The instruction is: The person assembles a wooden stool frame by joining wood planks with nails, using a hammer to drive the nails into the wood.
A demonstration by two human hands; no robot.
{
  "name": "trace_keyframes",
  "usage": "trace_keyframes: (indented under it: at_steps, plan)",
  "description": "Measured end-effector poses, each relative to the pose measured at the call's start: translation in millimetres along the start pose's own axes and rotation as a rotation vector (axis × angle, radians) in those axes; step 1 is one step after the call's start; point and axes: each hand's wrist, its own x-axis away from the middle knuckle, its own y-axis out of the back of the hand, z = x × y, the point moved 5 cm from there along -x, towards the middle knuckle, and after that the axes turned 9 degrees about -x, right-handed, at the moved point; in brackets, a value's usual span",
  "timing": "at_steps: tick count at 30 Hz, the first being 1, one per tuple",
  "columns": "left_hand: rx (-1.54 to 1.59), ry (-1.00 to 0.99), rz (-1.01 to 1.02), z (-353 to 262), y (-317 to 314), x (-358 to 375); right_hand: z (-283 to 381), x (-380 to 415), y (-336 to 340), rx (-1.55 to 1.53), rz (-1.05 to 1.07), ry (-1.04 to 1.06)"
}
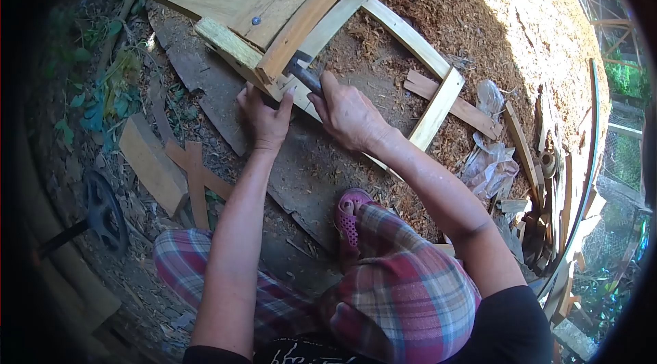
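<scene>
At the near corner of the wooden frame (231, 42), grips the wood with the bent fingers and thumb of the left hand (267, 121), and holds a dark tool (308, 78) in the closed right hand (350, 116), right by the end of the curved strip (311, 15).

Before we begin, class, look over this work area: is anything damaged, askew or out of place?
Yes. Crumpled plastic lies on the wood shavings beside the wooden frame, looking like discarded litter. The dark sheet on the ground beneath has a ragged, broken-looking edge. I see no clear damage to the frame.
</scene>
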Motion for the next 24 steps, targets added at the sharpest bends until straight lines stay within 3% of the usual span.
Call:
trace_keyframes:
  at_steps: [2, 8, 10, 13, 17, 20, 24]
  plan:
    - [-0.014, 0.000, 0.005, 1, 0, -3, 7, -10, 5, 0.062, 0.039, 0.005]
    - [-0.038, 0.019, 0.039, 5, -2, 4, 30, 4, 24, -0.126, -0.140, 0.046]
    - [-0.044, -0.047, -0.014, -5, 2, -3, 3, 2, -1, 0.050, 0.058, -0.058]
    - [-0.039, -0.010, 0.005, 0, 2, -2, -1, -6, 12, 0.037, 0.020, -0.076]
    - [0.014, 0.034, 0.053, 9, -4, -1, 38, 4, 34, -0.165, -0.174, 0.065]
    - [-0.069, -0.061, -0.024, -3, 4, -1, -1, -2, -2, 0.005, 0.038, -0.097]
    - [-0.057, -0.010, 0.027, 3, -1, -5, 21, -9, 23, -0.052, -0.096, 0.055]
